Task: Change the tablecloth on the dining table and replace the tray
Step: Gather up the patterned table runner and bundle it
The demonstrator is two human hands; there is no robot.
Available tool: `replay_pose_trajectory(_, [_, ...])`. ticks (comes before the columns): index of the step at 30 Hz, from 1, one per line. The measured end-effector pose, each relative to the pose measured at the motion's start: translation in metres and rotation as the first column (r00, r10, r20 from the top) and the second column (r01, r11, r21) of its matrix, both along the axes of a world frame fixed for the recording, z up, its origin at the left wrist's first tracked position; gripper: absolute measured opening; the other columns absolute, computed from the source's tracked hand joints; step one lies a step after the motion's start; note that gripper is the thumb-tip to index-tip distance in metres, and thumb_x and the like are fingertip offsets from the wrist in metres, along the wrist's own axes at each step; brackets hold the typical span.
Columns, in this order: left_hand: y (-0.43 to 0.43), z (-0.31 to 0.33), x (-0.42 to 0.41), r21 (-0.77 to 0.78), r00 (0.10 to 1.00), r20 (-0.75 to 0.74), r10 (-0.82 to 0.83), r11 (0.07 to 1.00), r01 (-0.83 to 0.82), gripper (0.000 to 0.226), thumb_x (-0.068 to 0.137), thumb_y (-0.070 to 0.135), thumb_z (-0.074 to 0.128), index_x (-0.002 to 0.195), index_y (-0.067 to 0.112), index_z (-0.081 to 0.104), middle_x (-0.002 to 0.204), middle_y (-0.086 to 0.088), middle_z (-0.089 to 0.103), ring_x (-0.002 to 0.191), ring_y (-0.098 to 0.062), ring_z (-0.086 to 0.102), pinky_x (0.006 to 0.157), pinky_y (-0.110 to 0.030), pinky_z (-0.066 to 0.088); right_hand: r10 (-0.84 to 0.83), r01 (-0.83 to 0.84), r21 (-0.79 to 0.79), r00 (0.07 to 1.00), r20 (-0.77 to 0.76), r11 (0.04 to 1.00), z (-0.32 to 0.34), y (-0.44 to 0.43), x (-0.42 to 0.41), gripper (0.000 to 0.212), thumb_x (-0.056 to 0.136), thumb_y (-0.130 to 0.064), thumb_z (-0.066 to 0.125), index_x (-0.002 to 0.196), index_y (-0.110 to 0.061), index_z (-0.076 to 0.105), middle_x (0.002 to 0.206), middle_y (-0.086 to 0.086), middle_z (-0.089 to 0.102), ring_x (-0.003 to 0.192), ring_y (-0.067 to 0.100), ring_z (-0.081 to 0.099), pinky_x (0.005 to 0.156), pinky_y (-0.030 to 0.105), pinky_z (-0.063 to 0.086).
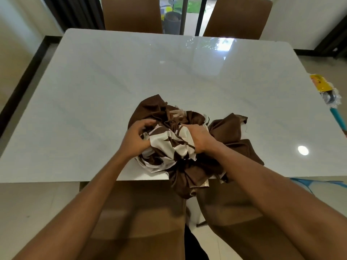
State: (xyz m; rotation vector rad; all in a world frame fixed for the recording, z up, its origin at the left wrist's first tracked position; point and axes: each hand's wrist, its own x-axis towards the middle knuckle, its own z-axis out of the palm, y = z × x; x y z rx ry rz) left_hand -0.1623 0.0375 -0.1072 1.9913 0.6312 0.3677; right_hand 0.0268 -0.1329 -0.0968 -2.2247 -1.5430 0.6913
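- The crumpled brown satin cloth with a white leaf-patterned side (pixel 170 144) lies bunched in a heap at the near edge of the glossy white rectangular dining table (pixel 150 72). One fold spills over that edge.
- The left hand (pixel 137 136) has its fingers curled into the heap's left side. The right hand (pixel 201 137) clutches a fistful of the patterned cloth on its right.
- The rest of the tabletop is bare, so the step in hand looks like the cloth swap itself. I cannot tell whether this bundle is coming off or about to be spread.
- If it is to be spread, the next move calls for finding a hem and opening the cloth out toward the table's far edge.
- No tray is in view.
- A yellow-labelled packaged tool with a teal handle (pixel 326 91) rests at the table's right edge.
- Brown chairs (pixel 131 14) stand at its far and near sides.
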Motion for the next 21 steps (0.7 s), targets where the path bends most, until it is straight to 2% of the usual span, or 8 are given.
replay_pose_trajectory(1, [0.004, 0.002, -0.008, -0.03, 0.999, 0.01, 0.054, 0.998, -0.053, 0.046, 0.083, 0.023, 0.073, 0.125, 0.033, 0.059, 0.125, 0.013, 0.059, 0.116, -0.002, 0.055, 0.093, -0.013, 0.04, -0.012, 0.012, 0.019, 1.0, 0.008, 1.0, -0.001, -0.006, -0.005, 0.038, 0.068, -0.044, 0.07, 0.099, -0.025, 0.058, 0.095, -0.005, 0.068, 0.097, 0.027, 0.067, 0.082, 0.039, 0.05])
replay_pose_trajectory(3, [0.01, 0.006, -0.014, -0.353, 0.969, 0.023, 0.246, 0.909, -0.223, 0.049, 0.082, 0.03, 0.061, 0.13, 0.034, 0.055, 0.128, 0.007, 0.059, 0.117, -0.009, 0.056, 0.09, -0.018, 0.043, -0.033, 0.032, 0.075, 0.999, 0.013, 0.997, -0.004, -0.016, -0.018, 0.038, 0.073, -0.038, 0.076, 0.103, -0.02, 0.061, 0.094, -0.001, 0.068, 0.093, 0.028, 0.067, 0.08, 0.041, 0.052])
replay_pose_trajectory(5, [0.003, 0.006, -0.008, -0.576, 0.976, -0.057, 0.21, 0.791, -0.204, 0.059, 0.08, 0.044, 0.058, 0.137, 0.03, 0.051, 0.135, 0.001, 0.058, 0.122, -0.017, 0.057, 0.099, -0.032, 0.046, -0.031, 0.024, 0.144, 0.998, 0.049, 0.989, -0.013, -0.028, -0.031, 0.039, 0.073, -0.037, 0.077, 0.102, -0.02, 0.058, 0.088, -0.003, 0.063, 0.083, 0.025, 0.064, 0.073, 0.042, 0.053])
replay_pose_trajectory(8, [-0.03, 0.011, 0.01, -0.47, 0.977, -0.186, -0.105, 0.883, 0.006, 0.076, 0.074, 0.061, 0.069, 0.14, 0.028, 0.052, 0.138, 0.006, 0.056, 0.125, -0.015, 0.056, 0.107, -0.038, 0.043, -0.031, 0.01, 0.092, 0.973, 0.229, 0.996, -0.024, -0.047, -0.038, 0.06, 0.073, -0.028, 0.079, 0.126, -0.02, 0.051, 0.103, 0.002, 0.057, 0.085, 0.027, 0.061, 0.07, 0.047, 0.055])
replay_pose_trajectory(11, [-0.048, 0.017, 0.026, -0.519, 0.954, -0.154, -0.257, 0.843, 0.144, 0.035, 0.085, 0.033, 0.075, 0.117, 0.021, 0.07, 0.11, -0.003, 0.074, 0.103, -0.019, 0.07, 0.095, -0.036, 0.053, -0.031, 0.03, 0.008, 0.983, 0.181, 1.0, -0.036, -0.051, -0.03, 0.108, 0.074, -0.033, 0.085, 0.156, -0.029, 0.015, 0.155, 0.016, 0.026, 0.13, 0.039, 0.047, 0.099, 0.051, 0.052])
replay_pose_trajectory(13, [-0.063, 0.021, 0.038, -0.451, 0.93, -0.204, -0.307, 0.872, 0.189, 0.015, 0.086, 0.013, 0.071, 0.102, 0.014, 0.073, 0.096, -0.007, 0.074, 0.089, -0.021, 0.07, 0.083, -0.031, 0.054, 0.043, -0.041, -0.024, 0.995, 0.091, 0.999, -0.039, -0.059, -0.015, 0.126, 0.072, -0.033, 0.089, 0.16, -0.036, 0.0, 0.168, 0.01, 0.006, 0.146, 0.038, 0.033, 0.11, 0.048, 0.044])
replay_pose_trajectory(17, [-0.109, 0.026, 0.062, -0.38, 0.916, -0.295, -0.271, 0.913, 0.148, 0.032, 0.069, 0.025, 0.064, 0.092, 0.003, 0.068, 0.082, -0.009, 0.067, 0.078, -0.019, 0.063, 0.076, -0.036, 0.049, 0.049, -0.049, 0.004, 0.997, -0.064, 0.999, -0.032, -0.086, 0.004, 0.079, 0.079, -0.054, 0.073, 0.145, -0.033, 0.035, 0.134, 0.0, 0.06, 0.115, 0.026, 0.063, 0.092, 0.048, 0.053])
replay_pose_trajectory(21, [-0.162, 0.027, 0.059, -0.221, 0.955, -0.295, -0.007, 0.973, -0.061, 0.02, 0.084, 0.027, 0.073, 0.072, 0.011, 0.068, 0.062, -0.001, 0.065, 0.06, -0.01, 0.061, 0.062, -0.027, 0.05, 0.055, -0.054, 0.032, 0.997, -0.046, 0.998, -0.018, -0.121, 0.015, 0.046, 0.083, -0.045, 0.071, 0.115, -0.017, 0.055, 0.106, 0.005, 0.068, 0.102, 0.031, 0.065, 0.08, 0.039, 0.047])
